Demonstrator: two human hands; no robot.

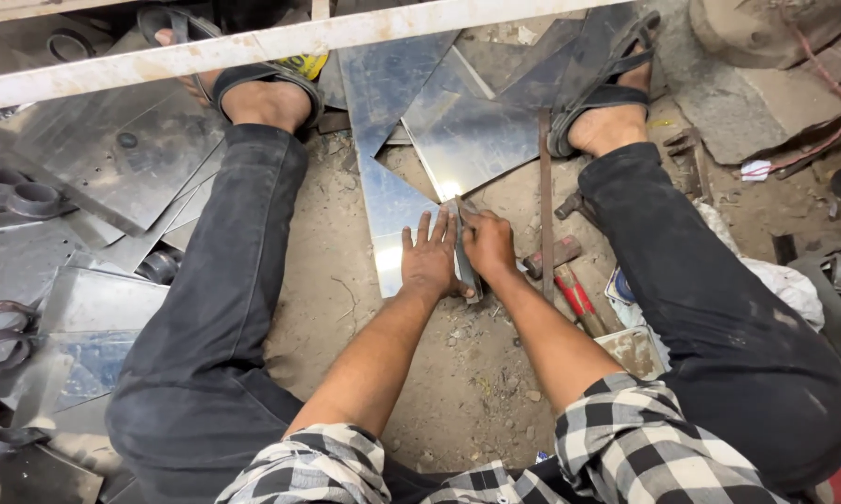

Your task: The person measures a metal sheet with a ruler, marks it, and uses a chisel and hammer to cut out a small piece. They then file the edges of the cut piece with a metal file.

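I am marking the steel sheet (pixel 390 213): my left hand (pixel 429 261) lies flat, fingers spread, while my right hand (pixel 487 245) grips the scriber (pixel 464 250); next needs steady pressure.

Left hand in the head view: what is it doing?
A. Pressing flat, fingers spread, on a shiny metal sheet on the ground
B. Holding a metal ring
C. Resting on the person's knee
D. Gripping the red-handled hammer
A: the left hand lies palm-down with fingers spread on the metal sheet, while the right hand holds a narrow metal piece at the sheet's edge; the hammer lies untouched beside it.
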